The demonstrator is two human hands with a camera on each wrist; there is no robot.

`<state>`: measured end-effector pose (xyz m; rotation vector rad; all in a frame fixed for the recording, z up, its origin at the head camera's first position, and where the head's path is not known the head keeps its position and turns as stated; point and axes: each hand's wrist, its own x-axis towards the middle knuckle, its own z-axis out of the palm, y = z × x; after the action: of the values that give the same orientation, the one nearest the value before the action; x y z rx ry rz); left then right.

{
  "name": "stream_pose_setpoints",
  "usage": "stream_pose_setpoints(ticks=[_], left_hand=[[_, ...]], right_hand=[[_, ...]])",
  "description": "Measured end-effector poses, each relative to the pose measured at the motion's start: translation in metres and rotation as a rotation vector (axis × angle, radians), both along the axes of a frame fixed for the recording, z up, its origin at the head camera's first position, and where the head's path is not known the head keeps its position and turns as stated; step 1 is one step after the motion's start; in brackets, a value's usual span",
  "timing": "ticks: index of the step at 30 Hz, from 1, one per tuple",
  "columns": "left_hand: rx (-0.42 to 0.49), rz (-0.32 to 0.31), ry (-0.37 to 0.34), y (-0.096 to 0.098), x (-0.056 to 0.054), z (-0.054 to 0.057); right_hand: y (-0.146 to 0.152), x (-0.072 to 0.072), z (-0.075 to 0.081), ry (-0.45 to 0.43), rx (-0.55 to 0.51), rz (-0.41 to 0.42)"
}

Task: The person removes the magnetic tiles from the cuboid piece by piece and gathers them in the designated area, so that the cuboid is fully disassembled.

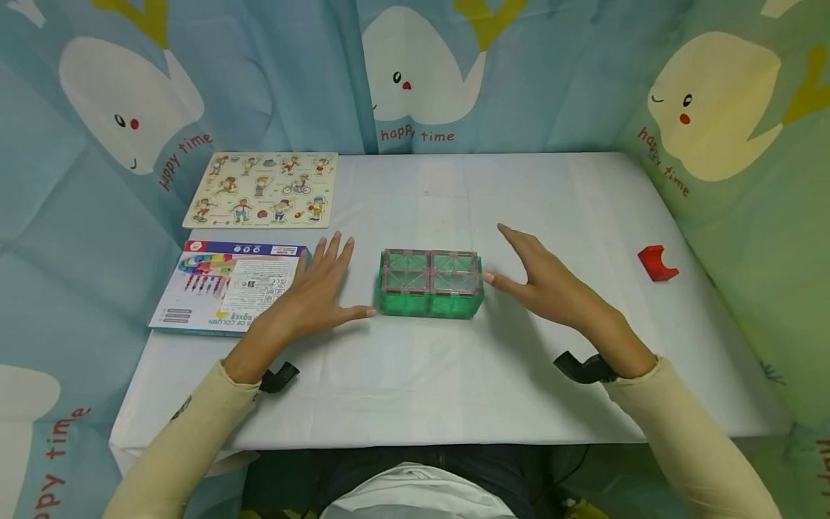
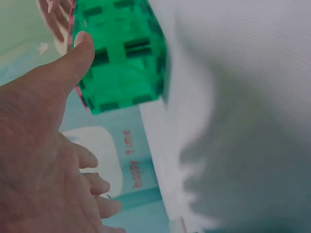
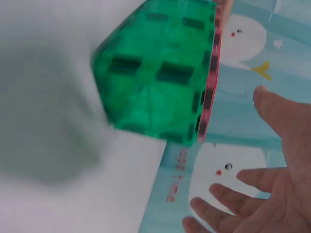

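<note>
A box built from green see-through tiles (image 1: 429, 306) stands mid-table, with two pinkish clear square tiles (image 1: 405, 271) lying side by side as its top. My left hand (image 1: 318, 288) is spread to the left of the box, its thumb tip close to the box's near left corner. On the other side my right hand (image 1: 545, 285) hovers with fingers extended, the thumb near the box's right edge. Both wrist views show the green side walls (image 2: 121, 58) with the pink top edge (image 3: 210, 82). Neither hand holds anything.
A flat printed box (image 1: 214, 288) lies at the left, partly under my left hand in the head view. Behind it is a wooden picture puzzle board (image 1: 262, 189). A red block with a curved notch (image 1: 658, 264) sits far right. Patterned curtains (image 1: 311, 79) surround the white table (image 1: 402, 404).
</note>
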<state>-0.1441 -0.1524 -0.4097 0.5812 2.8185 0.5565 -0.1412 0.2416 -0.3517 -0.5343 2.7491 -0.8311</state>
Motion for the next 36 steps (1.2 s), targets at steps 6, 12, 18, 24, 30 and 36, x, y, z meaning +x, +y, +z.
stream_pose_setpoints(ticks=[6, 12, 18, 24, 30, 36], left_hand=[[0.061, -0.071, -0.002, 0.021, -0.006, 0.008], [0.052, -0.152, 0.0, 0.04, -0.012, 0.014], [0.042, -0.181, -0.01, 0.048, -0.014, 0.016], [0.077, -0.172, 0.018, 0.05, -0.015, 0.017], [0.095, -0.172, 0.015, 0.052, -0.016, 0.018], [0.097, -0.172, 0.01, 0.054, -0.017, 0.018]], right_hand=[[-0.023, -0.006, -0.004, -0.016, 0.004, 0.082], [-0.033, -0.012, -0.008, -0.037, 0.031, 0.125], [-0.036, -0.017, -0.007, -0.032, 0.059, 0.151], [-0.037, -0.022, -0.006, -0.047, 0.049, 0.161], [-0.036, -0.025, -0.006, -0.002, 0.066, 0.177], [-0.034, -0.023, -0.012, 0.1, 0.091, 0.199]])
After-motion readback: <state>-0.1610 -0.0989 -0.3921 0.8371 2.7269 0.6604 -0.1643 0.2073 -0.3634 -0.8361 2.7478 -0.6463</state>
